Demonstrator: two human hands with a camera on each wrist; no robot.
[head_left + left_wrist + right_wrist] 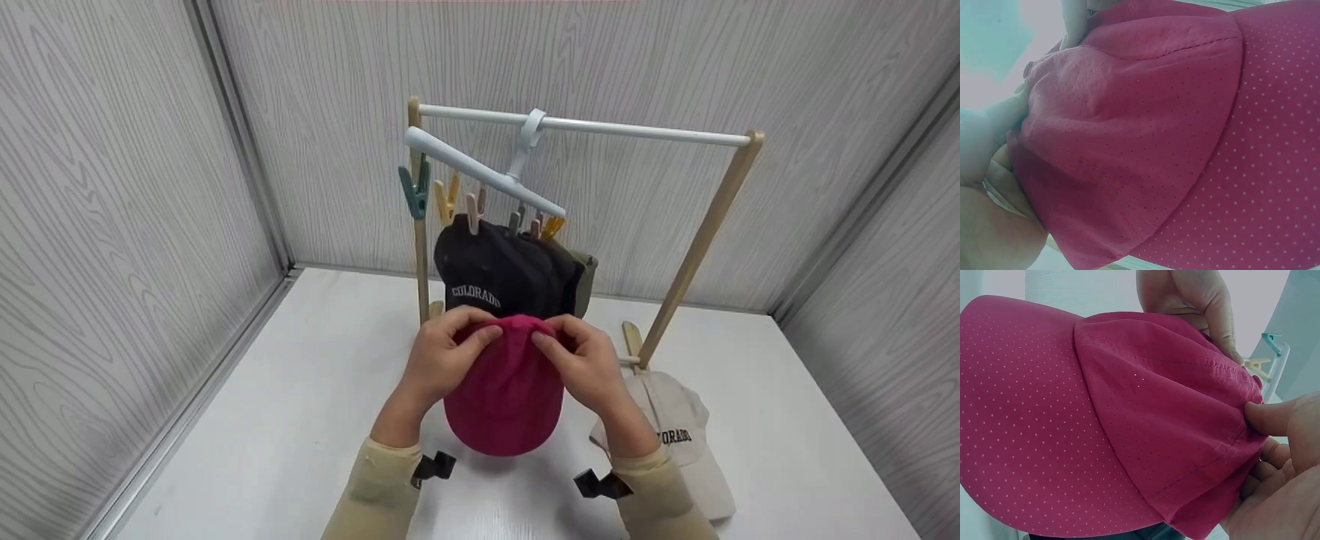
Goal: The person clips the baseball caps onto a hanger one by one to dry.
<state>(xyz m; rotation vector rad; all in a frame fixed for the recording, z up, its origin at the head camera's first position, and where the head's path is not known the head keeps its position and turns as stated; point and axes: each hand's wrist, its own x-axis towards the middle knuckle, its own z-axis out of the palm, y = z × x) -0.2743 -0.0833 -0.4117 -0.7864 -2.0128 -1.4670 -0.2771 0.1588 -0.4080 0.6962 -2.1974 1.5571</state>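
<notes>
A dark pink baseball cap [504, 390] with small perforations hangs brim-down between both hands, in front of the hanger. At its upper left edge my left hand [442, 356] pinches the fabric between thumb and fingers. My right hand [589, 364] pinches the upper right edge the same way. In the right wrist view the cap's brim [1033, 427] points left and both thumbs press on the crown. The left wrist view is mostly filled by the cap's crown [1129, 124], with folds near the left fingers. Just behind hangs a black cap [491, 262] lettered COLORADO, partly hidden by the pink one.
A white hanger [465, 163] hangs from the rack's white bar [637, 130], clothespins along it, including a yellow clothespin [446, 201] and a teal clothespin [415, 191]. An olive cap [587, 277] is behind the black one. A cream cap [701, 465] lies on the white table [787, 420] beside the right forearm.
</notes>
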